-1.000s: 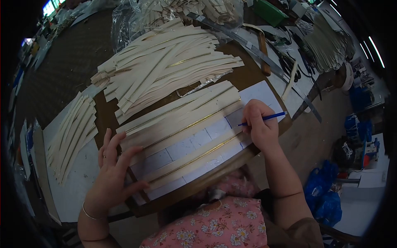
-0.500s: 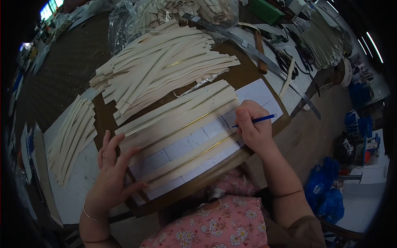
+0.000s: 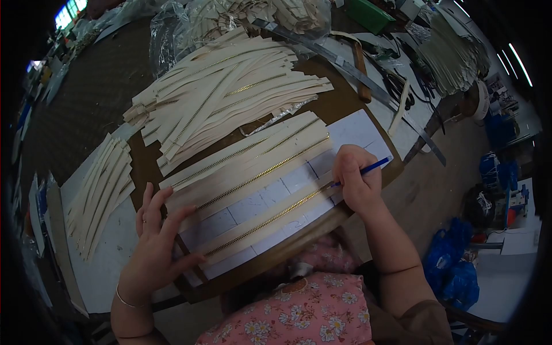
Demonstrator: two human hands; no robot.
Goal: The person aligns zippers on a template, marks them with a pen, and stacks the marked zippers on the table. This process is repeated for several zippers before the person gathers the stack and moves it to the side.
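My right hand (image 3: 357,179) is closed around a blue pen (image 3: 378,165), its tip down at the right end of a cream zipper tape (image 3: 270,217) with brass teeth. My left hand (image 3: 156,241) has its fingers spread, with fingertips resting on the left ends of this tape and of another zipper tape (image 3: 264,173) lying farther from me. More zipper tapes lie overlapped just beyond that one. Beneath them is a white sheet (image 3: 356,129) with blue ruled marks, on a brown board (image 3: 201,292).
A large heap of zipper tapes (image 3: 230,86) lies behind the sheet, and a smaller bundle (image 3: 102,195) sits at left. A long metal ruler (image 3: 368,83) crosses the back right, near scissors (image 3: 405,95) and a wooden-handled tool (image 3: 361,72). Blue plastic bags (image 3: 454,264) stand at right.
My right hand has shifted slightly right and toward me, taking the pen tip from the farther edge of the near zipper tape onto its right end. My left hand stays put.
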